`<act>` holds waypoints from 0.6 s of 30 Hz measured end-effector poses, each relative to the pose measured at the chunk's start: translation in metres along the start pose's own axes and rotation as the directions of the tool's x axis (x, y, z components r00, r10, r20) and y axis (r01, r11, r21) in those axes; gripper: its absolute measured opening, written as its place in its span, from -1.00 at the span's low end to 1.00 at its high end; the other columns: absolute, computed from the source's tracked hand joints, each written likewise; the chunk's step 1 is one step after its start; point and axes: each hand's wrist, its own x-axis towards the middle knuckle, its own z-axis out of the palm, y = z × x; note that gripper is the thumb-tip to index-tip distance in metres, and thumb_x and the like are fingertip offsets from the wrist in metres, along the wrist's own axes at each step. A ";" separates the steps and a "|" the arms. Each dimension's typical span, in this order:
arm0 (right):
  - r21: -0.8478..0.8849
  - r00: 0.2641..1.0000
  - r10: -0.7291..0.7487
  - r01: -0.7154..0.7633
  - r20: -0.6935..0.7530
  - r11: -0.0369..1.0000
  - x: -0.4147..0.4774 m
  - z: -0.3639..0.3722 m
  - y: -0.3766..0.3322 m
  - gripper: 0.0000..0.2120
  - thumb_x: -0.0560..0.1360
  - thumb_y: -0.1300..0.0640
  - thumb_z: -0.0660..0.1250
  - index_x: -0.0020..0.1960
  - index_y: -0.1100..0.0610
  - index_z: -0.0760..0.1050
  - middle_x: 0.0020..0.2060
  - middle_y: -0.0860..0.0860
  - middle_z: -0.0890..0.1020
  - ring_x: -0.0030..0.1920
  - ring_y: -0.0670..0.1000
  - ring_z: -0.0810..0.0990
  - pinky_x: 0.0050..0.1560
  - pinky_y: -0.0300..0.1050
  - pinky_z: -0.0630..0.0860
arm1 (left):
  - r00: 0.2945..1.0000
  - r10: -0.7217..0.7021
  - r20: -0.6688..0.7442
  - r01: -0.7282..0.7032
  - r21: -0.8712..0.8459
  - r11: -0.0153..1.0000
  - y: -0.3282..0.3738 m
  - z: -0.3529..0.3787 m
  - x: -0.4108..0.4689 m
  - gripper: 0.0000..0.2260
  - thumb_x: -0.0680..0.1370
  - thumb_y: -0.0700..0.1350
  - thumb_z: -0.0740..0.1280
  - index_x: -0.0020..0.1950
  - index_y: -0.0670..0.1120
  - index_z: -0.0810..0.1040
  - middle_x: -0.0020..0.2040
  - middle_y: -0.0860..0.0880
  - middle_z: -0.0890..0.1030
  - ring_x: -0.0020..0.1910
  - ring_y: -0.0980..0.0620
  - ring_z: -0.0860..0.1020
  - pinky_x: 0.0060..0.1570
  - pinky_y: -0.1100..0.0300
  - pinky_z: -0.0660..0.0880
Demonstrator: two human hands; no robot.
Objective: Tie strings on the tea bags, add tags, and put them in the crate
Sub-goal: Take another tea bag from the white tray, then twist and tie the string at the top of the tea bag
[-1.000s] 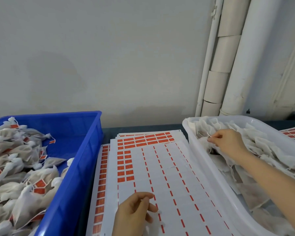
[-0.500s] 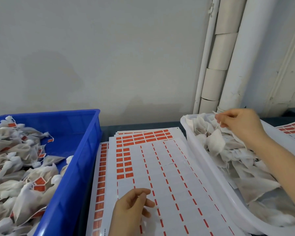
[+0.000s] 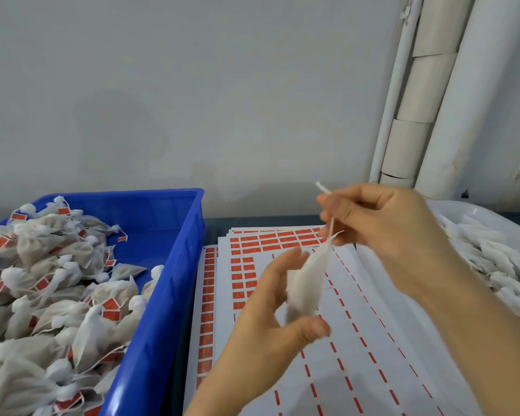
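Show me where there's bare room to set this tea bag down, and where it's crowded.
Free: the blue crate's far right corner, between the tied bags and its right wall; also the near sticker sheets, between your left hand and right forearm. Crowded: the rest of the crate, and the white tray, heaped with untied bags.

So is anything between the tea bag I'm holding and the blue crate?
Nothing visible: the white mesh tea bag, held by the left hand and right hand, only has to clear the side wall of the blue plastic crate.
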 end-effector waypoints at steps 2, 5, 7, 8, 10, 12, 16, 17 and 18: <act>-0.007 0.999 0.027 -0.027 0.019 1.000 -0.005 0.020 0.013 -0.89 0.35 0.03 0.43 -0.24 0.07 0.64 -0.37 -0.01 0.67 -0.39 -0.05 0.63 -0.34 -0.23 0.59 | 0.996 0.072 -0.050 -0.069 0.050 0.996 -0.001 0.003 0.004 -0.34 0.18 0.33 0.45 0.22 0.49 0.25 0.20 0.41 0.44 0.19 0.36 0.43 0.00 0.45 0.50; -0.072 0.996 0.087 -0.087 0.001 0.994 -0.009 0.041 0.037 -0.85 0.37 -0.07 0.38 -0.21 0.00 0.61 -0.38 -0.11 0.65 -0.42 -0.20 0.57 -0.43 -0.34 0.48 | 0.975 0.025 -0.223 -0.029 -0.015 0.999 -0.011 0.003 0.008 -0.64 0.36 0.10 0.37 0.10 0.39 0.41 -0.01 0.40 0.58 0.01 0.42 0.51 -0.29 0.62 0.41; -0.121 0.990 0.140 -0.143 -0.026 0.982 -0.008 0.050 0.054 -0.76 0.30 -0.19 0.32 -0.20 -0.04 0.59 -0.40 -0.20 0.63 -0.38 -0.23 0.57 -0.38 -0.34 0.48 | 0.967 -0.071 -0.243 0.034 -0.153 0.988 -0.023 0.001 0.009 -0.81 0.48 -0.02 0.31 0.07 0.15 0.49 -0.11 0.22 0.66 -0.09 0.24 0.62 -0.33 0.53 0.46; -0.125 0.985 0.169 -0.173 -0.041 0.977 -0.008 0.052 0.062 -0.72 0.26 -0.21 0.31 -0.19 -0.04 0.59 -0.41 -0.20 0.62 -0.35 -0.20 0.59 -0.33 -0.32 0.51 | 0.961 -0.124 -0.248 0.073 -0.206 0.976 -0.027 0.000 0.009 -0.87 0.52 -0.08 0.29 0.05 0.06 0.51 -0.14 0.16 0.67 -0.14 0.17 0.65 -0.33 0.48 0.48; -0.062 0.968 0.244 -0.247 -0.060 0.967 -0.007 0.055 0.079 -0.70 0.26 -0.18 0.33 -0.17 0.01 0.60 -0.40 -0.12 0.64 -0.33 -0.07 0.62 -0.22 -0.21 0.58 | 0.934 -0.233 -0.270 0.150 -0.297 0.943 -0.030 -0.003 0.010 -0.93 0.55 -0.15 0.28 -0.02 -0.02 0.55 -0.21 0.16 0.67 -0.24 0.17 0.65 -0.40 0.45 0.49; 0.048 0.943 0.327 -0.324 -0.065 0.945 -0.008 0.056 0.094 -0.80 0.33 -0.08 0.38 -0.18 0.04 0.61 -0.37 -0.03 0.66 -0.30 0.04 0.64 -0.17 -0.14 0.62 | 0.901 -0.311 -0.303 0.207 -0.329 0.921 -0.036 -0.004 0.012 -0.89 0.53 -0.13 0.32 -0.15 0.03 0.61 -0.26 0.22 0.65 -0.29 0.22 0.62 -0.49 0.46 0.45; 0.253 0.884 0.467 -0.454 0.011 0.854 -0.013 0.054 0.110 -0.78 0.29 -0.01 0.39 -0.20 0.13 0.64 -0.36 0.09 0.65 -0.37 0.03 0.62 -0.29 -0.19 0.58 | 0.843 -0.371 -0.388 0.312 -0.210 0.927 -0.049 -0.006 0.010 -0.93 0.41 -0.02 0.46 -0.19 0.17 0.63 -0.23 0.38 0.58 -0.17 0.15 0.57 -0.45 0.45 0.39; 0.304 0.867 0.497 -0.485 0.043 0.820 -0.014 0.054 0.112 -0.73 0.27 -0.01 0.38 -0.17 0.17 0.64 -0.34 0.10 0.66 -0.39 0.01 0.62 -0.33 -0.21 0.56 | 0.843 -0.365 -0.396 0.319 -0.178 0.931 -0.052 -0.006 0.009 -0.90 0.39 -0.01 0.48 -0.18 0.19 0.62 -0.21 0.41 0.57 -0.16 0.19 0.57 -0.47 0.47 0.39; 0.354 0.849 0.523 -0.512 0.072 0.783 -0.016 0.053 0.115 -0.70 0.27 0.00 0.37 -0.14 0.20 0.62 -0.31 0.11 0.67 -0.40 0.00 0.62 -0.37 -0.22 0.55 | 0.846 -0.353 -0.400 0.317 -0.155 0.936 -0.055 -0.007 0.009 -0.88 0.38 -0.01 0.49 -0.19 0.22 0.61 -0.19 0.42 0.56 -0.15 0.24 0.57 -0.49 0.48 0.40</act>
